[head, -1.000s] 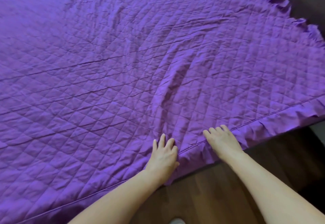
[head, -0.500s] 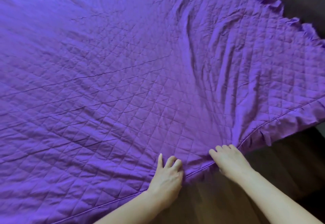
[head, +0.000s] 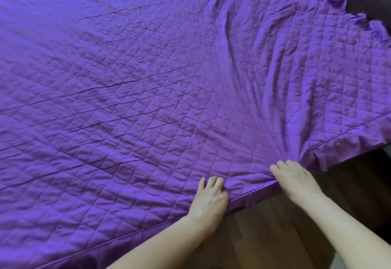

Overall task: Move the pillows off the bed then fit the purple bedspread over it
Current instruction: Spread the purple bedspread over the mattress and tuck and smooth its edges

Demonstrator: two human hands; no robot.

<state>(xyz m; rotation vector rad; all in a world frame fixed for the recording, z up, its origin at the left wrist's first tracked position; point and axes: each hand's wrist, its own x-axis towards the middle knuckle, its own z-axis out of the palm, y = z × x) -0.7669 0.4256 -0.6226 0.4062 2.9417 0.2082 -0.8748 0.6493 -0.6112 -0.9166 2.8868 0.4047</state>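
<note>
Moved since half a second ago: both hands, slightly rightward along the near edge. Purple bedspread (head: 148, 99): spread flat and wide, creases fanning from the right hand (head: 296, 182), frilled border (head: 349, 142) overhanging the wooden floor (head: 264, 237). Left hand (head: 208, 203) and right hand: fingers curled, each gripping the piped edge.

Both arms are bare and reach in from the near side, the left forearm (head: 158, 241) coming up from the bottom middle and the right forearm (head: 349, 226) from the bottom right corner, wrists pretty much straight, backs of the hands up. The left hand (head: 208, 199) has its fingers curled down, bunching the near edge of the purple bedspread (head: 148, 99), and I can't see the thumb. The right hand (head: 294, 181) sits just to its right and a bit farther in, close but not touching, fingers hooked into that same edge, so both are gripping.
</note>
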